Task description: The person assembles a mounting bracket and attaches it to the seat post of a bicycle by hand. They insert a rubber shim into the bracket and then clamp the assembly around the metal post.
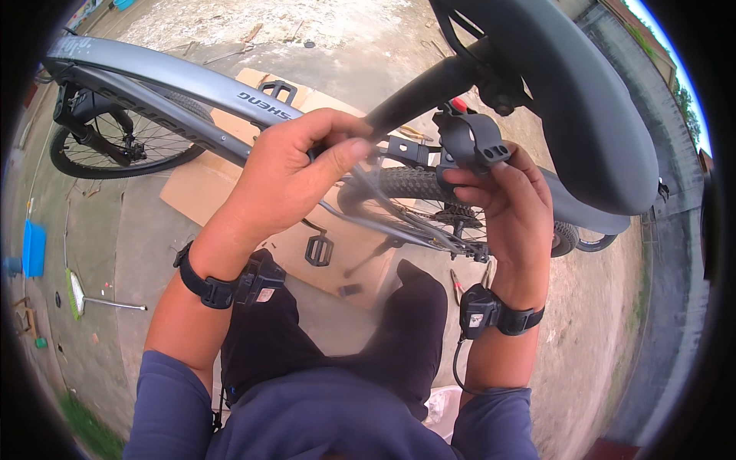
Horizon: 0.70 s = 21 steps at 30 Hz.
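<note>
A grey bicycle frame (184,80) stretches across in front of me, its black saddle (571,92) at the upper right. Below the saddle slopes a black seat post (422,96). My left hand (295,172) is closed at the lower end of this post, thumb and forefinger pinched together; whatever is between them is hidden. Beside the post, my right hand (514,203) grips a black ring-shaped clamp (464,136), which is spread apart and not around the post. A dark grey mudguard (586,205) reaches out behind the right hand, under the saddle. The knobbly rear tyre (410,184) lies below both hands.
Flat cardboard (195,192) lies beneath the bicycle. One pedal (318,250) hangs above it, near my legs. Pliers (457,288) rest on the ground at the right. A blue bin (34,249) and a broom (75,293) are at the far left. A concrete wall (667,253) runs along the right.
</note>
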Tool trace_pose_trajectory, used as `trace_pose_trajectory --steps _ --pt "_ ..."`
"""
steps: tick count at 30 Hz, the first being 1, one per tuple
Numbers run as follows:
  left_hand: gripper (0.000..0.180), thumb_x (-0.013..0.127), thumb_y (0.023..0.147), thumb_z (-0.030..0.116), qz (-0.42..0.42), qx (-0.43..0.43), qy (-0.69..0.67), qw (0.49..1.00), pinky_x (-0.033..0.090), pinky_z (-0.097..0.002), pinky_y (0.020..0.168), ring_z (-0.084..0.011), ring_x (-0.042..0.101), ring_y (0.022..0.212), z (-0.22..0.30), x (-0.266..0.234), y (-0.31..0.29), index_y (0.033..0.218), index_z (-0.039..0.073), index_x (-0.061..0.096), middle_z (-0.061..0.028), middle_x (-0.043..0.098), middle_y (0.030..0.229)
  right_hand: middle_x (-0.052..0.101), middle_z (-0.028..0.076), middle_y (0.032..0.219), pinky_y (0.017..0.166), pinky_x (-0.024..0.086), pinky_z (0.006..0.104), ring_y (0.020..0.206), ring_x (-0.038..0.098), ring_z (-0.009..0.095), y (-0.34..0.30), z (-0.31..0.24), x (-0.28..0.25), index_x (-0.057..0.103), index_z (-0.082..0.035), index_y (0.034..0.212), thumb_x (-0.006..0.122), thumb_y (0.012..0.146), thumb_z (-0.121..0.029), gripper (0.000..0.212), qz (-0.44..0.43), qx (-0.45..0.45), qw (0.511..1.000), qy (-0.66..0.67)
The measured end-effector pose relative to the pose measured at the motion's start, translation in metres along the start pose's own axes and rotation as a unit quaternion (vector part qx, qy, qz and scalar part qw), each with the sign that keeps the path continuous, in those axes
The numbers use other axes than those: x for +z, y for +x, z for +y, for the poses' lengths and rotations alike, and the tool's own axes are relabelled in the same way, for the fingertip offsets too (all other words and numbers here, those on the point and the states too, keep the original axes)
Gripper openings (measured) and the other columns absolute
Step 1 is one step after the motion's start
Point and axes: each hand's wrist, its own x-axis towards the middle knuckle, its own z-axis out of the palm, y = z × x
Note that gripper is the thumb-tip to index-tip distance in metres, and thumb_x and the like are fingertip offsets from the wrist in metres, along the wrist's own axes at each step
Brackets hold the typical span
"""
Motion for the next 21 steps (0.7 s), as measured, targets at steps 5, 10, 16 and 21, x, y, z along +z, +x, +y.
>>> trace_pose_trajectory --steps 5,10,16,21 --pt "0.022 0.069 0.098 0.013 -0.004 -0.082 -0.159 0.984 0.04 -0.0194 0.06 -0.0029 0.051 0.074 0.007 0.016 -0.03 0.117 0.002 0.066 0.0014 0.063 0.088 0.065 0.032 0.112 0.075 0.065 0.041 0.098 0.072 0.045 -0.036 0.029 0.004 0.054 0.004 0.12 0.045 0.099 -0.028 0.038 -0.07 0.079 0.963 0.248" --pt "0.051 0.073 0.095 0.014 -0.051 -0.007 -0.192 0.98 0.049 -0.0233 0.072 -0.0063 0.054 0.083 0.007 0.025 -0.044 0.142 0.003 0.055 -0.0009 0.061 0.096 0.065 0.024 0.118 0.07 0.061 0.0415 0.093 0.071 0.045 -0.052 0.045 0.02 0.053 0.004 0.132 0.044 0.099 -0.029 0.048 -0.132 0.183 0.906 0.358" --pt "0.056 0.07 0.098 0.03 -0.107 -0.091 -0.26 0.955 0.05 -0.0248 0.076 -0.0079 0.059 0.094 0.01 0.019 -0.05 0.142 -0.001 0.054 -0.0058 0.065 0.115 0.065 0.018 0.118 0.064 0.057 0.0377 0.086 0.072 0.039 -0.053 0.058 0.022 0.052 0.001 0.134 0.042 0.099 -0.038 0.053 -0.187 0.22 0.899 0.328" --pt "0.046 0.069 0.099 0.03 -0.063 -0.067 -0.236 0.967 0.045 -0.0197 0.061 -0.0048 0.057 0.082 0.018 0.014 -0.044 0.133 0.0 0.061 -0.0023 0.066 0.105 0.066 0.014 0.118 0.065 0.055 0.0358 0.09 0.072 0.033 -0.041 0.044 0.038 0.057 -0.001 0.13 0.045 0.1 -0.031 0.044 -0.148 0.168 0.952 0.209"
